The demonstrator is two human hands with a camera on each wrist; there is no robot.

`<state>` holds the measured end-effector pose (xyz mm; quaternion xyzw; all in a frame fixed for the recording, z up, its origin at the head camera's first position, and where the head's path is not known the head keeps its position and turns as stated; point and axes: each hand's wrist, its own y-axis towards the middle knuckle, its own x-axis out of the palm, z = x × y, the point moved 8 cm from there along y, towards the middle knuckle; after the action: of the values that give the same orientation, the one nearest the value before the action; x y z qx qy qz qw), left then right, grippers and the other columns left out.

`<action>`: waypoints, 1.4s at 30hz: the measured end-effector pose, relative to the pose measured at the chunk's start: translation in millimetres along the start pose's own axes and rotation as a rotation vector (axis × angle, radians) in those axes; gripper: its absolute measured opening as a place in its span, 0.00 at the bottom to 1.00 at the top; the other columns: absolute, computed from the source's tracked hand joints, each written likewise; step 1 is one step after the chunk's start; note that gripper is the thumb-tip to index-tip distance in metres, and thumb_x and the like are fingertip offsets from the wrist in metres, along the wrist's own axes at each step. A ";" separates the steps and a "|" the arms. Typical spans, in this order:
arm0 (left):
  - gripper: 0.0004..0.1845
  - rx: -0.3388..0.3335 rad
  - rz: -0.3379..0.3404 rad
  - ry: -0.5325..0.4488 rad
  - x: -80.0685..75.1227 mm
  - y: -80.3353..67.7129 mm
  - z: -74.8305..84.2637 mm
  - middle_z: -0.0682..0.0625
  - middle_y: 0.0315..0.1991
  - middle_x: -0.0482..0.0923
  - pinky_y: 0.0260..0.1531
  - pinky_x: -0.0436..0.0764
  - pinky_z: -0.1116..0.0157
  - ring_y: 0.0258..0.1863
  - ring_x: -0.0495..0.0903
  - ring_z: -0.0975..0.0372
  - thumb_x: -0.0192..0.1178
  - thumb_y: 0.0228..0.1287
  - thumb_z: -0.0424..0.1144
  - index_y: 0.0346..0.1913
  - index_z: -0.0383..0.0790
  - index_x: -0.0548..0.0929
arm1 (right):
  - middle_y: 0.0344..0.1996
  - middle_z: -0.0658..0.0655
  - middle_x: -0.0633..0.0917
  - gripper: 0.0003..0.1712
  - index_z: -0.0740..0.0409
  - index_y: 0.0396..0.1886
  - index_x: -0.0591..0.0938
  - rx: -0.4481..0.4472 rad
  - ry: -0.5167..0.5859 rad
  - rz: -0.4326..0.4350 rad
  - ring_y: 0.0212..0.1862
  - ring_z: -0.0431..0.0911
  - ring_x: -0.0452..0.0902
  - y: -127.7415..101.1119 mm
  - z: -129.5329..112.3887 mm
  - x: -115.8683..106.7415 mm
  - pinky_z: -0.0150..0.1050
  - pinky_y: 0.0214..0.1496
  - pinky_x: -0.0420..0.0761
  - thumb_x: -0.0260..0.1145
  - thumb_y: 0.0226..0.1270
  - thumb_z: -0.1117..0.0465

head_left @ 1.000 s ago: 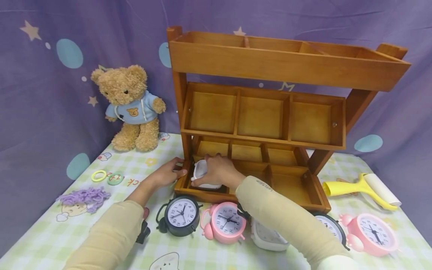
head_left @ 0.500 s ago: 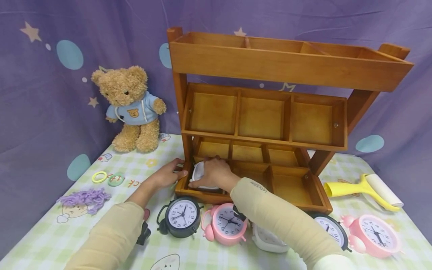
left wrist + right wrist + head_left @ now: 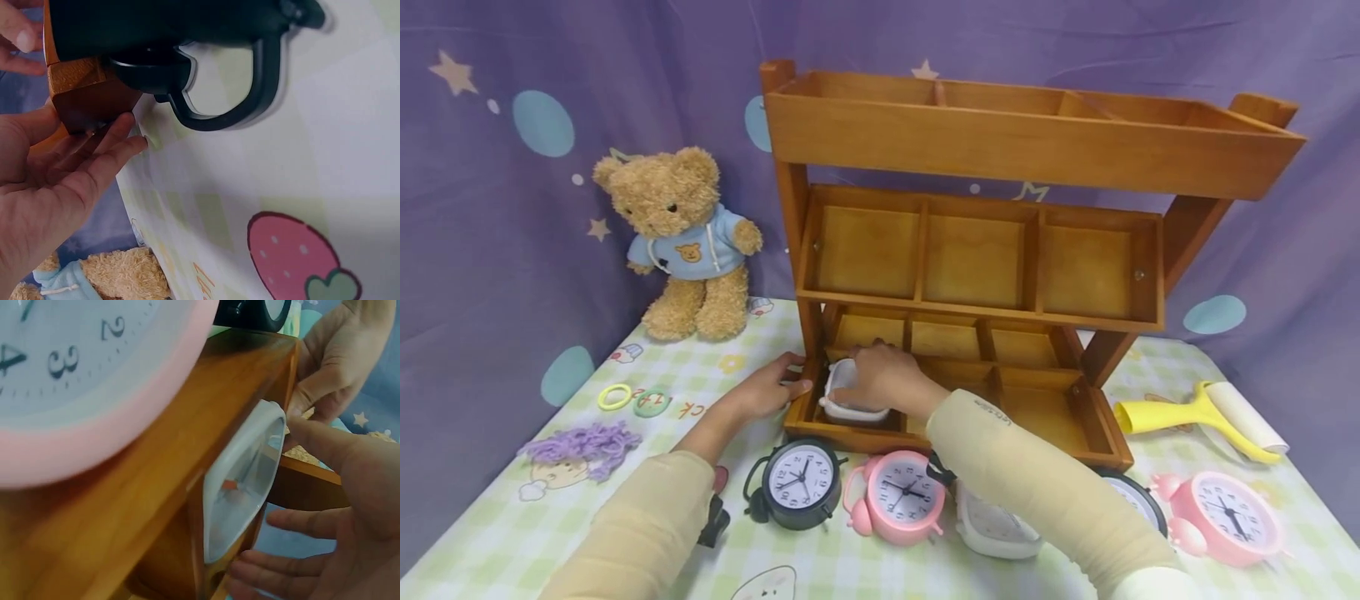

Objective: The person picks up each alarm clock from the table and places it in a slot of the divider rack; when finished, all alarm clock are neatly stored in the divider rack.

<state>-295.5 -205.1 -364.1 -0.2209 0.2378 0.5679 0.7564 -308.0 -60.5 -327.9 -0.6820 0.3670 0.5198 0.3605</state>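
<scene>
A rounded white box [image 3: 853,392] with a clear-looking top sits tilted in the bottom-left compartment of the brown wooden shelf [image 3: 1037,158]. Over it lies my right hand [image 3: 887,379]. The right wrist view shows the thumb at one corner of the white box [image 3: 244,481], with the other fingers spread and fairly straight along its far edge. My left hand [image 3: 767,390] rests against the shelf's lower left end. In the left wrist view that hand [image 3: 69,181] has its fingers laid along the wooden corner [image 3: 94,94].
Before the shelf stand a black alarm clock [image 3: 801,483], a pink alarm clock [image 3: 904,497], a second white box [image 3: 996,525], another black clock [image 3: 1135,500] and another pink clock [image 3: 1225,517]. A lint roller [image 3: 1210,417] lies right; a teddy bear [image 3: 685,242], purple yarn [image 3: 583,446] and rings [image 3: 616,397] are left.
My right thumb has shifted back from the white box's front edge, leaving more of the box visible. The left hand keeps its place at the shelf's end. The head view shifts slightly.
</scene>
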 end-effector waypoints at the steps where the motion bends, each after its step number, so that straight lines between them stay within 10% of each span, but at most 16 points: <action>1: 0.23 0.000 -0.001 -0.002 -0.1 -0.2 0.1 0.20 0.58 0.73 0.57 0.78 0.44 0.60 0.73 0.33 0.55 0.74 0.31 0.65 0.19 0.65 | 0.58 0.62 0.83 0.43 0.57 0.71 0.75 -0.017 0.007 0.014 0.59 0.57 0.78 -0.7 -0.2 -2.8 0.51 0.58 0.80 0.68 0.65 0.35; 20: 0.25 -0.037 -0.011 -0.021 -2.3 -1.3 -2.5 0.19 0.60 0.70 0.58 0.77 0.44 0.62 0.72 0.33 0.54 0.76 0.32 0.66 0.19 0.63 | 0.58 0.61 0.84 0.25 0.61 0.62 0.82 -0.309 0.235 0.170 0.61 0.55 0.78 -26.8 12.8 -39.2 0.49 0.65 0.76 0.71 0.69 0.54; 42: 0.26 -0.068 -0.050 -0.058 2.3 0.6 -2.5 0.18 0.62 0.67 0.53 0.80 0.46 0.61 0.72 0.33 0.52 0.77 0.32 0.69 0.19 0.59 | 0.56 0.57 0.86 0.26 0.59 0.61 0.83 -0.302 0.377 0.260 0.60 0.54 0.81 -75.4 69.3 -58.4 0.50 0.62 0.79 0.74 0.67 0.54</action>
<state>-295.8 -204.7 -367.5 -0.2360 0.1908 0.5626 0.7690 -283.9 42.8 -276.5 -0.7599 0.4303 0.4745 0.1104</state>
